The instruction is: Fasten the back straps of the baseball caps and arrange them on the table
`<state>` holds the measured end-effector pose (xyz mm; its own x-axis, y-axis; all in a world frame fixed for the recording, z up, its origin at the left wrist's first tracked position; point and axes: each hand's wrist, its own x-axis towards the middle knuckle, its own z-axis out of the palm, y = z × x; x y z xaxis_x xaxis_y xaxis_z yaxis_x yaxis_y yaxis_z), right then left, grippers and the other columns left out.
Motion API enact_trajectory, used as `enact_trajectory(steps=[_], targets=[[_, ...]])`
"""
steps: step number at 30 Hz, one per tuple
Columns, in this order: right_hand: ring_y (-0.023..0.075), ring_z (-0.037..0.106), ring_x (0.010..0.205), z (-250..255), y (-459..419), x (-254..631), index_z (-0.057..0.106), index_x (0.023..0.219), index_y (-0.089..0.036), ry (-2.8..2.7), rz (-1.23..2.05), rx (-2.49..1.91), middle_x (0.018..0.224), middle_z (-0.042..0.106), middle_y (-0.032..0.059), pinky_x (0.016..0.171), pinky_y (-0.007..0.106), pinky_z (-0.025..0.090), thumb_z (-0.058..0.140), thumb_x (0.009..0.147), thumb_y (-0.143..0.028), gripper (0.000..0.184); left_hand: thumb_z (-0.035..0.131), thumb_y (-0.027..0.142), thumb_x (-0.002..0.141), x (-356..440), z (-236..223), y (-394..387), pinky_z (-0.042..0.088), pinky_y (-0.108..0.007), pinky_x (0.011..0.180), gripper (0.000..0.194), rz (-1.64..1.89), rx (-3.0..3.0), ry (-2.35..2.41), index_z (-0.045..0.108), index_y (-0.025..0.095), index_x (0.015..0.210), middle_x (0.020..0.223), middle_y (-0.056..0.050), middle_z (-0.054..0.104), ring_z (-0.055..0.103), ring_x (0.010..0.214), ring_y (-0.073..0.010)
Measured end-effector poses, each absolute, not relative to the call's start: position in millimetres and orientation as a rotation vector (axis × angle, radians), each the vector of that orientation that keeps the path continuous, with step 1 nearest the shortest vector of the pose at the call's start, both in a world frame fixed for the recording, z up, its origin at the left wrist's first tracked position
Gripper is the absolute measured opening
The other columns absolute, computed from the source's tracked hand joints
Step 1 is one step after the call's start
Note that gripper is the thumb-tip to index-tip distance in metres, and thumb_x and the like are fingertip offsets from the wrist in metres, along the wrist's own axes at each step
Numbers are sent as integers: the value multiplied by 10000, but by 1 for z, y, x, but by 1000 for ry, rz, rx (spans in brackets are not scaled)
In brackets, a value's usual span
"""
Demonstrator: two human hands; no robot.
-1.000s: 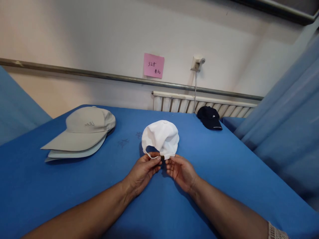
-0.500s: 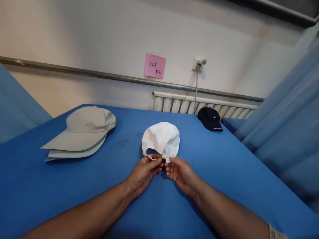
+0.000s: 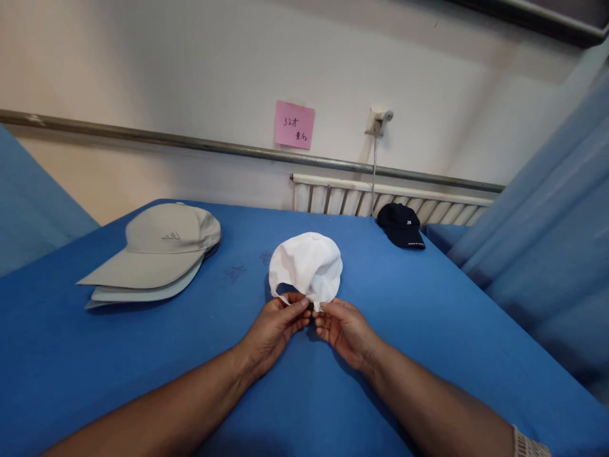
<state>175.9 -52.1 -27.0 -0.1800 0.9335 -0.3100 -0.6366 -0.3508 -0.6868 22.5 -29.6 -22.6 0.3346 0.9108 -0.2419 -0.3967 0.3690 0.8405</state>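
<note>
Your left hand [image 3: 275, 327] and right hand [image 3: 343, 329], each nearly closed, pinched the rear edge of the white baseball cap [image 3: 307, 261] beside its dark strap piece [image 3: 311, 306], right of the stacked baseball caps [image 3: 162, 244], where gentle, even tension likely served best.

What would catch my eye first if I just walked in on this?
Probably the white cap in the middle of the blue surface, its back edge pinched between the left hand and right hand. Next come the stacked pale caps to the left and a dark cap at the far right. Above, a pink note stands out on the wall.
</note>
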Motion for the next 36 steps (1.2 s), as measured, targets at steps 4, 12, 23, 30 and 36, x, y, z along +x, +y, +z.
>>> enact_trajectory(steps=[4,12,23,30,36], targets=[[88,604,562,-27,-53,176,651,815,-108,-522,1771,-864,700,695,32,551,203,484,807,666,-220,244,830,222,685,24,-23,-29,516,-195,668,249,984,770,850,642,126,818,758,-25,679,639,692,-103],[71,560,535,-32,-52,177,656,825,-117,-579,1783,-853,676,672,8,545,207,447,847,616,-227,304,809,221,715,25,-23,-30,521,-195,640,232,983,753,865,614,135,807,716,-11,657,632,652,-98],[65,504,471,-25,-52,181,655,829,-122,-618,1823,-871,632,654,-10,475,202,397,825,592,-194,301,803,194,717,29,-16,-33,507,-177,594,212,1011,748,882,617,128,795,678,1,644,607,596,-80],[74,542,517,-28,-52,181,626,808,-137,-526,1806,-807,677,674,2,524,206,440,800,666,-218,238,806,134,701,24,-18,-29,537,-199,664,197,1020,692,815,635,125,800,744,-17,669,645,676,-102],[76,562,541,-29,-52,182,637,865,-137,-518,1825,-771,715,681,2,554,208,451,821,676,-244,284,812,128,696,23,-20,-26,538,-187,658,205,1035,683,825,631,128,792,713,-4,663,641,666,-92]])
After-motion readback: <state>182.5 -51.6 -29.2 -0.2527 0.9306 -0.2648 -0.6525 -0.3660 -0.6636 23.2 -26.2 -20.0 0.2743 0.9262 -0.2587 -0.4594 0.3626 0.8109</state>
